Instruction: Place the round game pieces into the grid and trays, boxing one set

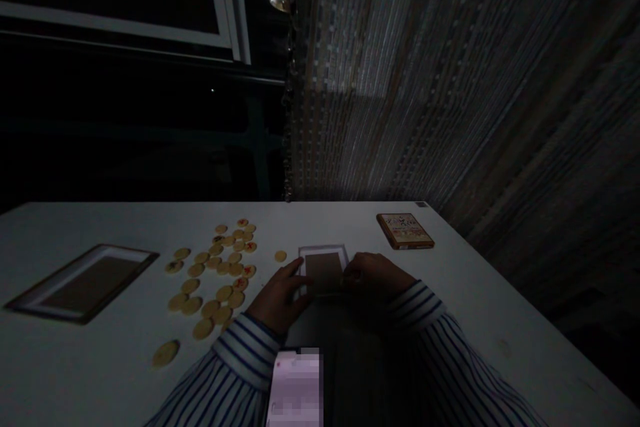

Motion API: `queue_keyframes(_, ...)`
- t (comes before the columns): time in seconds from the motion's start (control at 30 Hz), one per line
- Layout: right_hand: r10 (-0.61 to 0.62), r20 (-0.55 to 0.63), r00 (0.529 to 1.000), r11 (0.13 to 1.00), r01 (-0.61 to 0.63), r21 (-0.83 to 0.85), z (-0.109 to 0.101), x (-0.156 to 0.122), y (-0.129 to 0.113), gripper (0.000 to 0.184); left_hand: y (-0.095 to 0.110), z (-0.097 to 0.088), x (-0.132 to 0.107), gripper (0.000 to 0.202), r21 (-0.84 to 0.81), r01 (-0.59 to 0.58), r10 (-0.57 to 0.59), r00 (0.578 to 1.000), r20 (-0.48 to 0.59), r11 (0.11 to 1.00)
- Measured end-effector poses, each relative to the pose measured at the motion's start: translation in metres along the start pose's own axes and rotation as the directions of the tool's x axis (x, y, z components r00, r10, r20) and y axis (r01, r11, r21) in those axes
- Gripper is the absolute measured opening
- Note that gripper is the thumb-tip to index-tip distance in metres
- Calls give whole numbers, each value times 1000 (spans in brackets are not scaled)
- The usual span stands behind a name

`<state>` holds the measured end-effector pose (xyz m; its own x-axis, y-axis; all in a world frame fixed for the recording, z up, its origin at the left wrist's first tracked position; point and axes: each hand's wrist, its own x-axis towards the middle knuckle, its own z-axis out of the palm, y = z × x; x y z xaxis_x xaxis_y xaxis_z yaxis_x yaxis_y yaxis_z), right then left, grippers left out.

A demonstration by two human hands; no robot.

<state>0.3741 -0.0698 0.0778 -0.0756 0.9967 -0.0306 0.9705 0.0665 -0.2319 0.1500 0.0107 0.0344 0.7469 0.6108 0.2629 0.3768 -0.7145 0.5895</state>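
A shallow open box (pixel 325 248) with pale walls and a brown bottom lies on the table between my hands. My left hand (pixel 283 293) grips its left side, the thumb low and the fingers along the wall. At the right wall, my right hand (pixel 377 273) is closed with its fingertips pinched together. What sits in that pinch is dark and hidden. Left of the box are many loose round xiangqi pieces (pixel 223 269), some with red marks and a few with dark ones. One single piece (pixel 281 256) rests close to the box's left side.
Another shallow open box or lid (pixel 47 295) lies at the far left. A flat printed box (pixel 405 231) is at the back right. A lit phone screen (pixel 295 387) is close below me. Behind the white table (pixel 500 347) hangs a string curtain (pixel 370 80); the light is dim.
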Motion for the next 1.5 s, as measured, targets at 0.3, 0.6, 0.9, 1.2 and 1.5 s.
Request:
queue_keyframes(0.3,-29,42,999,1000,30,-7,-10,-1,-2,25,4,-2,0,27,4,15,-15,1000,-5,1000)
queue_keyframes(0.6,-12,84,996,999,15,-37,-10,-1,-7,23,5,-4,-1,28,25,15,-15,1000,6,1000)
queue_keyframes(0.9,-32,108,994,997,40,-71,-10,-2,-8,20,1,0,-1,28,19,-6,6,1000,-10,1000)
queue_keyframes(1.2,-26,102,994,996,34,-77,-11,-3,-10,20,4,-2,-1,26,22,-3,3,1000,-25,1000)
queue_keyframes(1.5,-1,100,995,997,8,-74,-12,-4,-12,22,5,-3,-2,29,47,4,-4,1000,9,999)
